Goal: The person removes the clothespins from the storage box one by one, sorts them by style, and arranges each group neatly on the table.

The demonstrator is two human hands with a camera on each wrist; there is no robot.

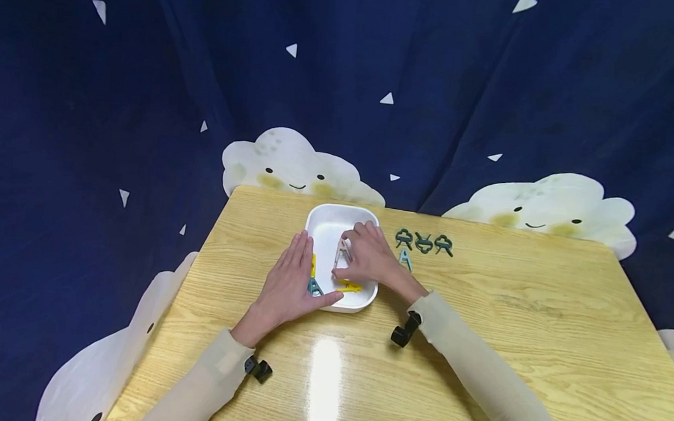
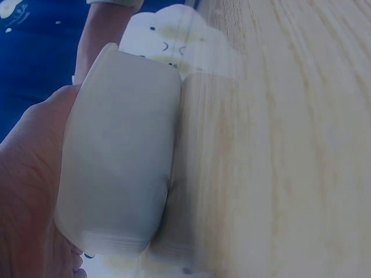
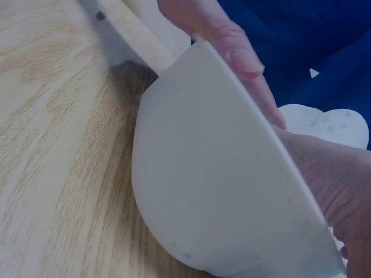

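A white rectangular container (image 1: 332, 218) stands on the table. Across its left rim lies my left hand (image 1: 292, 286), fingers straight and thumb stretched along the near rim. My right hand (image 1: 367, 255) reaches over the right side and pinches a pale pinkish clothespin (image 1: 340, 251) inside. A teal clothespin (image 1: 314, 288) and yellow clothespins (image 1: 349, 287) lie in the container, partly hidden by the hands. In both wrist views the container's outer wall (image 2: 119, 150) blocks sight of the contents.
Right of the container, three dark green clips (image 1: 423, 243) lie in a row on the wooden table (image 1: 515, 309). Just below them is a light blue clothespin (image 1: 405, 259). A dark blue curtain (image 1: 343, 96) with clouds hangs behind the table's far edge.
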